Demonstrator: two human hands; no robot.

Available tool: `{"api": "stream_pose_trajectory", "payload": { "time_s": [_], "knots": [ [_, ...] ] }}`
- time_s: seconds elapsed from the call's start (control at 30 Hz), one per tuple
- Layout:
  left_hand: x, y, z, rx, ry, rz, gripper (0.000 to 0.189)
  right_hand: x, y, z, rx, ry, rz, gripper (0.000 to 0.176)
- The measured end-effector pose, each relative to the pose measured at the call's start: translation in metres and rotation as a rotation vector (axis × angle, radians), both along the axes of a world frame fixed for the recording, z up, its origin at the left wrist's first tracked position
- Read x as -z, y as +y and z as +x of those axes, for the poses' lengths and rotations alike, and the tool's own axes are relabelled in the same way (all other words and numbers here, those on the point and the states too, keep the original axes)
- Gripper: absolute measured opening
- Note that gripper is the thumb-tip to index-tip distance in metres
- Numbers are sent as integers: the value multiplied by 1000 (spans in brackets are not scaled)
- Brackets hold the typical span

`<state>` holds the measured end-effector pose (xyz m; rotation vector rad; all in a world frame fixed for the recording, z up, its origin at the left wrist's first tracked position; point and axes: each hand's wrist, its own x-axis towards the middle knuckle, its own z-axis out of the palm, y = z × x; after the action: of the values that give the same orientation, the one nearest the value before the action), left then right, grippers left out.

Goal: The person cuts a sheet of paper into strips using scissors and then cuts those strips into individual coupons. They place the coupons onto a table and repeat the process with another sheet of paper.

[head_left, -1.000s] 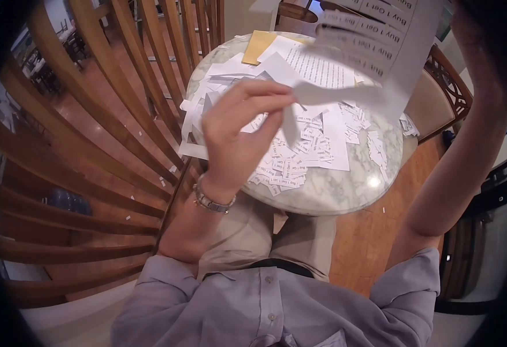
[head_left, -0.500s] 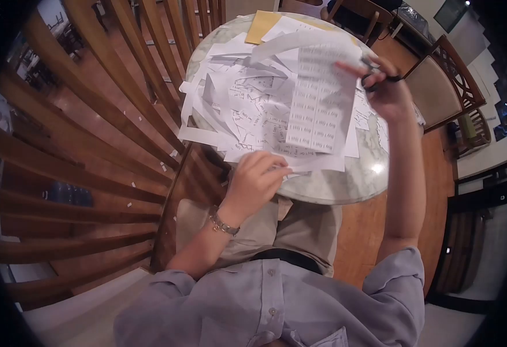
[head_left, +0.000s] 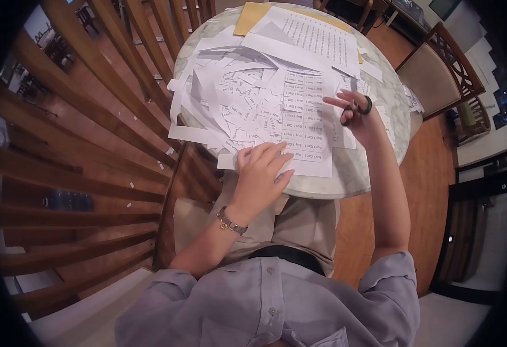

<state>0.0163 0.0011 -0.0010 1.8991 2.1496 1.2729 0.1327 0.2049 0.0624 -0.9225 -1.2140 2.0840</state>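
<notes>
A printed sheet (head_left: 304,124) with rows of "Buy 1 Get 1" text lies over the papers near the table's front. At its lower left edge is my left hand (head_left: 263,172), fingers spread, holding nothing. My right hand (head_left: 358,118) has black-handled scissors (head_left: 367,105) looped on its fingers, to the right of the sheet, with the index finger stretched toward it. Many small cut slips (head_left: 244,110) lie heaped left of the sheet. White paper strips (head_left: 204,92) curl around the heap. Farther back rests another printed sheet (head_left: 317,40).
A round marble table (head_left: 346,184) holds the papers. Yellow envelopes (head_left: 250,18) lie at its far edge. Wooden railing slats (head_left: 86,130) stand on the left, and a wooden chair (head_left: 432,69) is at the right. Small slips are scattered on the floor.
The raised "Buy 1 Get 1" sheet now lies lower on the table. My left hand has spread its fingers, and my right hand has moved down and left with the scissors.
</notes>
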Motion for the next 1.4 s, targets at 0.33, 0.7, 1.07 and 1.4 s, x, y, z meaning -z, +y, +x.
{"api": "stream_pose_trajectory", "payload": {
  "time_s": [0.33, 0.7, 1.07, 1.4],
  "knots": [
    [2, -12, 9, 79, 27, -25, 13, 24, -130, 96, -302, 9, 230, 47],
    [2, -1, -10, 224, 100, 41, 16, 61, -184, 85, -444, 120, -22, 75],
    [3, 4, -12, 236, 96, -49, 15, 55, -176, 78, -410, 144, -107, 81],
    [6, 7, -12, 246, 59, -45, 17, 60, -164, 70, -363, 130, -89, 76]
  ]
}}
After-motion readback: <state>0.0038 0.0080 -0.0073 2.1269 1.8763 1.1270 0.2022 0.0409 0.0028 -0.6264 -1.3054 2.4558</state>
